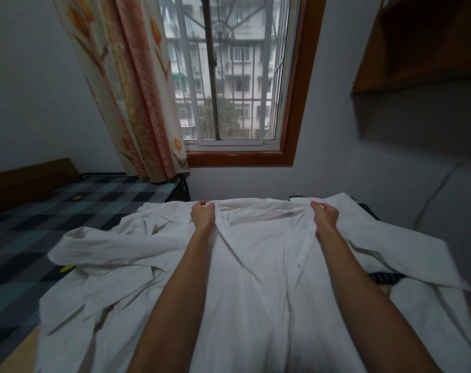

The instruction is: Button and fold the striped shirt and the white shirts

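A white button-up shirt (pixel 254 264) lies spread out in front of me, its collar end away from me and its sleeves out to both sides. My left hand (pixel 203 214) is closed on the left side of its collar. On the opposite side of the neck opening, my right hand (pixel 325 214) pinches the fabric. Between my hands the collar edge is stretched nearly straight. Small buttons show along the front edge near my right hand. More white cloth lies crumpled under and around the shirt; I cannot tell how many garments there are.
At the left is a surface with a dark checked cover (pixel 21 248). A flowered curtain (pixel 142 93) hangs beside the barred window (pixel 235 83) ahead. A wooden shelf (pixel 422 52) juts from the wall at upper right, with a cable (pixel 441 184) below it.
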Demonstrator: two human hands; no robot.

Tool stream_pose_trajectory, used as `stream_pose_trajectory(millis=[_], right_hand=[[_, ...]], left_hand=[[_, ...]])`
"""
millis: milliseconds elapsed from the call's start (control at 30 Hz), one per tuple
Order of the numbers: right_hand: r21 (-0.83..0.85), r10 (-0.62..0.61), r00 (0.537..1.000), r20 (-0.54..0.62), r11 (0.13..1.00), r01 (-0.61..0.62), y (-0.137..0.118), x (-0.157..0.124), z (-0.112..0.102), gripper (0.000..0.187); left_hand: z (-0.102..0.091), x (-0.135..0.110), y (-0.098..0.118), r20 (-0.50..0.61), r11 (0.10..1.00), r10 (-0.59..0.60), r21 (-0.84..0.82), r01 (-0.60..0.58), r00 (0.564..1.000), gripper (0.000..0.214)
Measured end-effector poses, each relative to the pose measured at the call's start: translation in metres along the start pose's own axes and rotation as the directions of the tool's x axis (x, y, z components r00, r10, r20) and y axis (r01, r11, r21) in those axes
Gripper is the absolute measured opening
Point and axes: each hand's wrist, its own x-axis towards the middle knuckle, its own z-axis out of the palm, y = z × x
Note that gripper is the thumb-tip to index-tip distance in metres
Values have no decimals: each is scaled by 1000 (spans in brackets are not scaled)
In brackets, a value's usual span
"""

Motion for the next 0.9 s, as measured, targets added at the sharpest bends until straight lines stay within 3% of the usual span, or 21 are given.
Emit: stream_pose_trajectory(millis=[133,233,300,367,400,467,533,600,733,800,900], right_hand=[[79,53,998,19,995,-55,-22,-10,22,22],[148,-30,974,226,989,-3,-30,-36,48,36],[133,-126,904,408,988,77,-23,-60,61,51],[24,-202,798,568,973,229,-8,-82,65,66],[-42,-230,729,644,942,334,1,-91,64,72],[-136,-252,590,767,835,533,17,-102,59,79],[-210,-235,525,818,727,654,26,-105,54,80],[-343,-197,553,810,605,718,28,-105,52,69],[-578,-155,662,733,371,727,23,-105,52,38],[-632,-168,698,696,317,707,22,-108,53,36],[-664,-187,713,676,265,699,24,-112,52,37]], left_hand=[[20,-15,22,147,984,-44,-164,68,988,29],[39,-37,27,384,944,48,-318,84,922,45],[47,-52,18,532,943,190,-332,-3,825,54],[50,-64,1,632,944,328,-204,-258,702,55],[49,-68,-9,675,900,379,-111,-421,633,54],[46,-72,-25,756,724,433,33,-689,491,49],[44,-73,-33,798,558,447,105,-823,405,44],[43,-73,-35,811,463,450,146,-874,374,36],[43,-76,-31,834,383,407,213,-899,372,30],[42,-79,-31,860,366,364,222,-904,359,35],[36,-85,-31,907,361,243,244,-900,343,52]])
